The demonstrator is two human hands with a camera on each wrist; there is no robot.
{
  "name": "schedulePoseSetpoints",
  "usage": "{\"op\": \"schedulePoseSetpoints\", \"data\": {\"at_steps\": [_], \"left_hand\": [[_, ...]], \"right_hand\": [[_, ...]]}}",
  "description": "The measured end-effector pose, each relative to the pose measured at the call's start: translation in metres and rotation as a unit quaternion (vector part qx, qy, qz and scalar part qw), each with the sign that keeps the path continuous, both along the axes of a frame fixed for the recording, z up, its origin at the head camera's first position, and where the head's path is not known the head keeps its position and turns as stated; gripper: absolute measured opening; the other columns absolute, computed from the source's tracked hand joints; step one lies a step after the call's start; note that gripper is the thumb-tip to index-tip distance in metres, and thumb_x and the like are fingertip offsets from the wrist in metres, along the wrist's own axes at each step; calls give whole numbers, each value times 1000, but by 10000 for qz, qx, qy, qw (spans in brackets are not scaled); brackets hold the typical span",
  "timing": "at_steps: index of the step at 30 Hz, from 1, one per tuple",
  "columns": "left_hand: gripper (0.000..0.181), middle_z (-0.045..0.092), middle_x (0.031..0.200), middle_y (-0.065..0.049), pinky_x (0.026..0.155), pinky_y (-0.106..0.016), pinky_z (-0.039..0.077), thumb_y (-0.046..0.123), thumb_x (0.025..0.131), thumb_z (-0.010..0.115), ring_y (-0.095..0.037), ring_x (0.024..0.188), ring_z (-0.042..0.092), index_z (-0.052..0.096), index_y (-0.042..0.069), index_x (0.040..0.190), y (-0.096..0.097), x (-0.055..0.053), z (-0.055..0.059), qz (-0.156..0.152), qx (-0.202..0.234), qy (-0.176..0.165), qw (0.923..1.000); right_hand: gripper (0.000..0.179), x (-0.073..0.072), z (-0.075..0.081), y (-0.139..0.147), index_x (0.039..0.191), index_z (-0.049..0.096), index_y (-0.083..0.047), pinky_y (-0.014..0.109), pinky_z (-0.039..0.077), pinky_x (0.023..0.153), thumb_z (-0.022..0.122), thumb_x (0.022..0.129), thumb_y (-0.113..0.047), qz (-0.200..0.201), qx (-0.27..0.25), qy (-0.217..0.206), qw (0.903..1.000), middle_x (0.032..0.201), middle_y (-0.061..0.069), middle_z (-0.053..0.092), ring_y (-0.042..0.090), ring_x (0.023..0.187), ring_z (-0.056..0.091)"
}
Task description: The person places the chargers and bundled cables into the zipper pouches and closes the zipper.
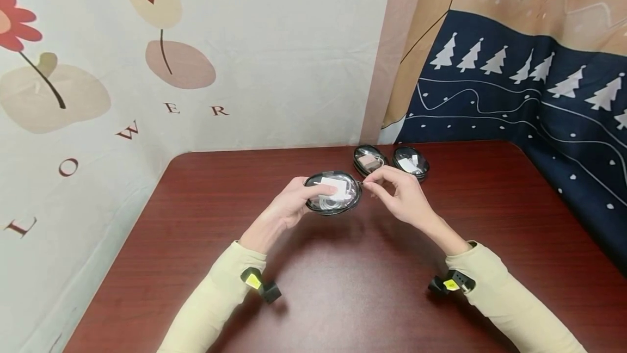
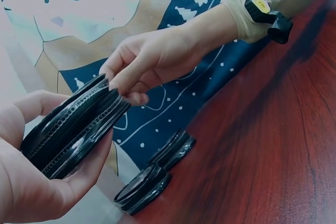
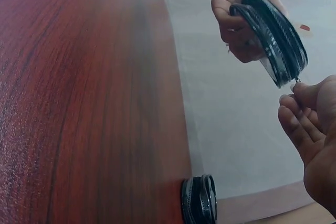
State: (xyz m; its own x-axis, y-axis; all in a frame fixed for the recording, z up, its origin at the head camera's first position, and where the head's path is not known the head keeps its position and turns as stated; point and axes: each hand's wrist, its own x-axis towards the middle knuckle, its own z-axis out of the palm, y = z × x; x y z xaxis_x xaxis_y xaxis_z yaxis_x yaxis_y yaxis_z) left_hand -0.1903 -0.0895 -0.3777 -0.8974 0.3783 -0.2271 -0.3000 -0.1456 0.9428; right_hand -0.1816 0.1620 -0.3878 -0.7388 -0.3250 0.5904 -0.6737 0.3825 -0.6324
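Observation:
My left hand (image 1: 292, 200) grips a clear oval zip pouch (image 1: 346, 200) with black edging, its thumb lying across the top. Through the clear face a white block and a coiled white cable show. At the pouch's right end, my right hand (image 1: 399, 192) pinches a small zipper pull between thumb and fingertips. The right wrist view shows the pouch (image 3: 283, 40) edge-on, its zipper track running round the side. In the left wrist view the right hand (image 2: 157, 56) meets the far end of the pouch (image 2: 73, 124). The pouch is held above the table.
Two similar oval pouches lie near the back edge of the dark red table (image 1: 220, 190): one pouch (image 1: 367, 158) holds a beige item and a cable, the other pouch (image 1: 411, 161) something white. Printed fabric (image 1: 294, 70) hangs behind the table.

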Motion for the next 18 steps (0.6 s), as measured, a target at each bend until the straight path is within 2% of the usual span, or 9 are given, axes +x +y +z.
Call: {"op": "schedulePoseSetpoints", "data": {"at_steps": [3,7,18], "left_hand": [[30,72,86,-5,73,-26,58,4,85,73,-13,78,69,66,-5,113,0,0,1,156,61,-36,9999],[28,72,86,-5,72,-27,58,5,85,72,-13,77,70,67,-4,111,1,-2,0,302,94,-60,9995],[14,72,81,-3,71,-28,58,4,86,70,-12,75,69,69,2,100,4,-2,4,733,352,-147,9966]], "right_hand": [[14,1,0,0,97,73,-13,20,48,62,76,88,-2,-47,48,90,9999,81,-9,65,9,70,60],[15,2,-1,0,97,73,-13,19,47,64,76,88,-1,-67,105,228,9997,81,-9,65,8,71,59],[15,9,-4,-6,96,73,-13,22,46,65,76,87,-1,20,26,395,9992,85,-6,67,8,76,58]]}}
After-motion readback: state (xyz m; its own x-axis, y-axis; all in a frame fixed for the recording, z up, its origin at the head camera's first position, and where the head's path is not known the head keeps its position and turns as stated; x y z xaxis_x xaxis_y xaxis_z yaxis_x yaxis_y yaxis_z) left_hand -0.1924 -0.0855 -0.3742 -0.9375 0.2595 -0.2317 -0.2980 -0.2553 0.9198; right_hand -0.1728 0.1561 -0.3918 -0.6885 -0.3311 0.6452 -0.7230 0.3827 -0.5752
